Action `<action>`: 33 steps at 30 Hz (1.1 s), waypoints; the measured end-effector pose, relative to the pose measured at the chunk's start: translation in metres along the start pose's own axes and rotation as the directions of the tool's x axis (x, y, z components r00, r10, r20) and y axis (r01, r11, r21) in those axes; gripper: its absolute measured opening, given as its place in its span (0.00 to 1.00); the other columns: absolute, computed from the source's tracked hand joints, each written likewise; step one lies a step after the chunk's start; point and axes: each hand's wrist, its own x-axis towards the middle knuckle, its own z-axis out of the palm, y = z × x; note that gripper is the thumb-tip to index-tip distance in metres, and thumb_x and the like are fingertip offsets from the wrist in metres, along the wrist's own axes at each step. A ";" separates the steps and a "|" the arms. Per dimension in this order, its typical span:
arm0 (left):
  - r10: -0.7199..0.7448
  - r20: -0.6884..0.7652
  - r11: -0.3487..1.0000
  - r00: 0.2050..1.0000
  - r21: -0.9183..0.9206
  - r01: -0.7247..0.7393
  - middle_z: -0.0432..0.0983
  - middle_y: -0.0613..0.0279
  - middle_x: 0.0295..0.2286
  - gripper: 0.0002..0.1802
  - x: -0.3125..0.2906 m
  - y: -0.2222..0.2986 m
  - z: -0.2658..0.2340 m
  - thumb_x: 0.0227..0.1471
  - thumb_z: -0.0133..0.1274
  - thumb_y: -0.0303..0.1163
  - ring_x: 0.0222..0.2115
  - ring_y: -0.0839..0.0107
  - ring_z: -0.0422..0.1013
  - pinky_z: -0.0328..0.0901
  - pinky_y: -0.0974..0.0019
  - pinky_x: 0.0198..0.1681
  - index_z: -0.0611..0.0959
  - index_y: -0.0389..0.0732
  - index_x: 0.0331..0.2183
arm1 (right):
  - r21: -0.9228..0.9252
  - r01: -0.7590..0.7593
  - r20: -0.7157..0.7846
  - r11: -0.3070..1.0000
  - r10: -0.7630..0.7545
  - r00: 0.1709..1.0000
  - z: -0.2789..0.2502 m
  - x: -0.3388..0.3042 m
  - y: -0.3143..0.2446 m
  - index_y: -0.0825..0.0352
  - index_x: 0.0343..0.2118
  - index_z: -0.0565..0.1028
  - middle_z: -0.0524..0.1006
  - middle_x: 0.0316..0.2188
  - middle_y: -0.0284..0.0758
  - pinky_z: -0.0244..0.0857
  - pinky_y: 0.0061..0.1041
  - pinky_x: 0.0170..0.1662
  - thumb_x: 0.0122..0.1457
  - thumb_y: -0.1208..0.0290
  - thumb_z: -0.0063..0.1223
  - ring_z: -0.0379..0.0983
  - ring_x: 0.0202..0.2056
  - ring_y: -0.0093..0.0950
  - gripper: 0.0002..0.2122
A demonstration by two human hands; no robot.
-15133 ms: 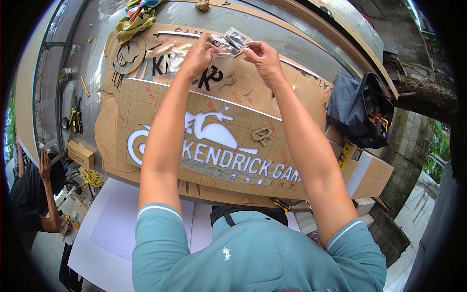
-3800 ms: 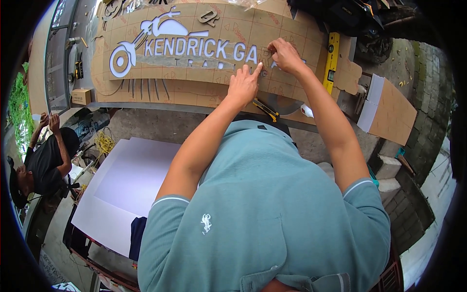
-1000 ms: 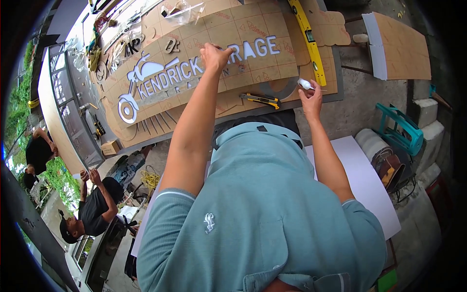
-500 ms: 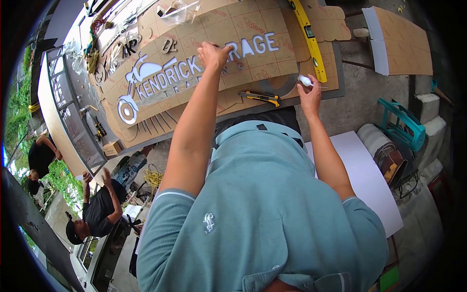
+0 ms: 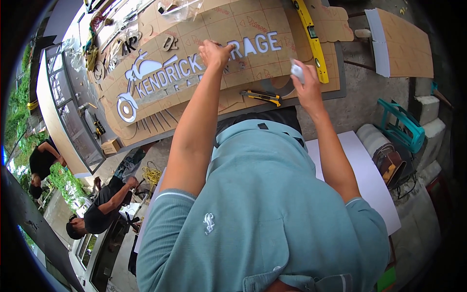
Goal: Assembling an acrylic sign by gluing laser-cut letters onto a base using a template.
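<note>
A panel faced in brown paper point(image 5: 204, 29) lies on the worktable, with white cut-out letters point(image 5: 266, 44) and a motorcycle shape point(image 5: 146, 68) in it. My left hand point(image 5: 214, 52) rests on the panel among the large letters, its fingers bent together and covering part of the lettering. Whatever they pinch is hidden. To the right, my right hand point(image 5: 310, 87) is closed around a small white bottle point(image 5: 296, 73), held up above the panel's right end. The bottle is smeared by motion, so its tip is unclear.
A yellow spirit level point(image 5: 311, 41) lies right of the panel, and a yellow-black utility knife point(image 5: 261, 97) in front. Loose dark letters point(image 5: 170, 44) and a plastic bag point(image 5: 180, 10) sit farther back. A teal stool point(image 5: 401, 124) stands right; a person in black point(image 5: 109, 204) is at left.
My right hand has swung a little left with the bottle, which now tilts up and left. My left hand has barely moved. The person at left has lowered their arms.
</note>
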 end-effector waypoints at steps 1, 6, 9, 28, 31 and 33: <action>0.004 0.004 1.000 1.000 0.000 -0.004 0.71 0.47 0.51 0.38 0.002 0.000 0.002 0.38 0.78 0.48 0.54 0.50 0.70 0.69 0.53 0.56 0.80 0.40 0.46 | 0.035 0.018 0.067 0.999 -0.021 0.998 0.005 0.006 -0.006 0.65 0.56 0.75 0.75 0.44 0.43 0.71 0.37 0.49 0.63 0.73 0.60 0.76 0.46 0.43 0.18; 0.002 0.012 1.000 1.000 -0.003 -0.002 0.71 0.46 0.50 0.38 0.003 -0.001 0.006 0.37 0.79 0.48 0.53 0.50 0.70 0.69 0.53 0.56 0.80 0.40 0.47 | -0.038 0.014 0.114 0.999 -0.009 0.993 0.046 0.009 -0.006 0.66 0.51 0.78 0.76 0.43 0.41 0.72 0.40 0.46 0.59 0.71 0.63 0.78 0.43 0.45 0.17; 0.009 0.007 0.999 1.000 -0.035 -0.009 0.71 0.47 0.50 0.38 0.006 -0.004 0.008 0.37 0.79 0.48 0.54 0.50 0.70 0.68 0.52 0.56 0.80 0.40 0.46 | -0.018 -0.028 0.126 0.999 0.030 0.992 0.059 0.007 -0.007 0.66 0.49 0.79 0.76 0.43 0.41 0.73 0.40 0.45 0.59 0.72 0.63 0.78 0.43 0.45 0.16; 0.044 -0.075 0.999 0.996 0.011 -0.044 0.74 0.46 0.47 0.38 0.003 -0.006 0.012 0.36 0.79 0.51 0.50 0.52 0.73 0.69 0.54 0.54 0.82 0.37 0.44 | -0.060 -0.025 0.194 0.998 0.037 0.980 0.067 0.011 -0.010 0.65 0.49 0.80 0.76 0.41 0.41 0.72 0.40 0.45 0.57 0.70 0.64 0.78 0.41 0.44 0.16; 0.029 -0.070 1.000 0.997 0.010 -0.028 0.74 0.46 0.47 0.38 0.003 -0.005 0.011 0.36 0.79 0.51 0.50 0.52 0.73 0.70 0.54 0.54 0.82 0.37 0.43 | -0.063 -0.036 0.202 0.997 0.048 0.978 0.067 0.011 -0.010 0.65 0.49 0.80 0.76 0.41 0.41 0.72 0.40 0.45 0.57 0.70 0.63 0.78 0.41 0.44 0.16; 0.020 -0.064 1.000 0.998 0.003 -0.019 0.74 0.46 0.48 0.38 0.002 -0.004 0.011 0.36 0.79 0.51 0.50 0.52 0.73 0.70 0.54 0.54 0.82 0.37 0.43 | -0.067 -0.030 0.213 0.997 0.044 0.976 0.067 0.012 -0.010 0.65 0.49 0.81 0.76 0.41 0.41 0.72 0.40 0.45 0.57 0.70 0.63 0.78 0.41 0.45 0.16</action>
